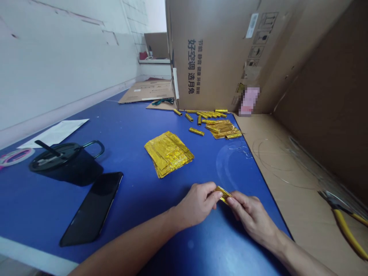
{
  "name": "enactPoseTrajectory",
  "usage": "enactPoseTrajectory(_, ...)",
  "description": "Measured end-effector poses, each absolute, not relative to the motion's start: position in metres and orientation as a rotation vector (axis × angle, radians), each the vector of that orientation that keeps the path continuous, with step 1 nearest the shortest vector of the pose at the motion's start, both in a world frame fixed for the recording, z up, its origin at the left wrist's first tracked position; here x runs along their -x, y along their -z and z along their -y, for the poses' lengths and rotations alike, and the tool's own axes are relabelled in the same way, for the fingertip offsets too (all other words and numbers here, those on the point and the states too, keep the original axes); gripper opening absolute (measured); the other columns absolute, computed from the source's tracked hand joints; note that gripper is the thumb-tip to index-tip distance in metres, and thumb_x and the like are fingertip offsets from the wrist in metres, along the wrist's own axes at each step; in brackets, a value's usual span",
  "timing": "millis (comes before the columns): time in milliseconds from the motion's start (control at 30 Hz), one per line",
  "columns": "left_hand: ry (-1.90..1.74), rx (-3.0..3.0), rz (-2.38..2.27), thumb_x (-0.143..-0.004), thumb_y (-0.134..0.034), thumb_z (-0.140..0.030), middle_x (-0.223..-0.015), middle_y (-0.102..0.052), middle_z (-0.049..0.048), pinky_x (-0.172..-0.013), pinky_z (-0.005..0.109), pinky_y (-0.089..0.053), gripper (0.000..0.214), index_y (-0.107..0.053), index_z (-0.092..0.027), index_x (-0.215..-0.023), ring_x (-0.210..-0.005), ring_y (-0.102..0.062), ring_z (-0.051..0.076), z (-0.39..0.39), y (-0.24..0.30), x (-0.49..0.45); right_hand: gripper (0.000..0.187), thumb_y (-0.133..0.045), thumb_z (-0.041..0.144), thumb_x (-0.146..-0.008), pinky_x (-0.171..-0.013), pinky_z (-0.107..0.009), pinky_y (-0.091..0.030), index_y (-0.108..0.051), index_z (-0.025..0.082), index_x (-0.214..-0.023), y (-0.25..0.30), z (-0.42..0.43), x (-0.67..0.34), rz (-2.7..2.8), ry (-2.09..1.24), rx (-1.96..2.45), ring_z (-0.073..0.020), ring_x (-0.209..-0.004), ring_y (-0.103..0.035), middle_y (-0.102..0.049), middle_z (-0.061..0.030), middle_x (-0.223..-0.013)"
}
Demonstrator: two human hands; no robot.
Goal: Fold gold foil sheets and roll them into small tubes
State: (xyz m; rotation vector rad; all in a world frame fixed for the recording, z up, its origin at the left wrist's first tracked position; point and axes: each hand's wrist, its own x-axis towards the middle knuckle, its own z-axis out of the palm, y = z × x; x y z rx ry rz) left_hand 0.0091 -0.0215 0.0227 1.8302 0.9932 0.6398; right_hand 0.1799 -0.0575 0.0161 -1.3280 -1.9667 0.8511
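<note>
My left hand (198,203) and my right hand (250,216) meet low in the middle of the blue table (138,126). Both pinch one small gold foil piece (223,193) between their fingertips, the foil partly rolled or folded. A stack of flat gold foil sheets (168,153) lies a little beyond the hands. Farther back, several rolled gold foil tubes (214,122) lie in a loose pile near the foot of a big cardboard box (218,50).
A black phone (93,207) lies face up at the left, beside a black lidded cup (64,161) with a straw. Yellow-handled pliers (346,226) and thin wire (276,153) rest on cardboard at the right. White paper (54,133) and flat cardboard (149,91) lie farther back.
</note>
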Motion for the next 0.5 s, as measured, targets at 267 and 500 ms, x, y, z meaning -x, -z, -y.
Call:
enactPoseTrajectory(267, -0.686, -1.639, -0.882, -0.083, -0.04, -0.032, -0.055, -0.052, -0.0028, -0.044, 0.017, -0.034, 0.026, -0.047, -0.015, -0.065, -0.043, -0.045, 0.006, 0.016, -0.019, -0.008, 0.03, -0.034, 0.03, -0.088, -0.045, -0.019, -0.034, -0.053, 0.018, -0.067, -0.018, 0.053, -0.182, 2.032, -0.684, 1.284, -0.0083, -0.044, -0.04, -0.044, 0.0039, -0.05)
enactPoseTrajectory(500, -0.791, -1.322, -0.806, -0.078, -0.049, -0.034, -0.065, -0.057, 0.0018, -0.048, 0.019, -0.039, 0.024, -0.052, -0.011, -0.084, -0.05, -0.053, 0.008, 0.006, -0.014, -0.009, 0.024, -0.043, 0.03, -0.085, -0.065, -0.025, -0.045, -0.057, 0.02, -0.101, -0.014, 0.047, -0.191, 2.186, -0.322, 1.258, -0.0145, -0.07, -0.058, -0.064, -0.0053, -0.079)
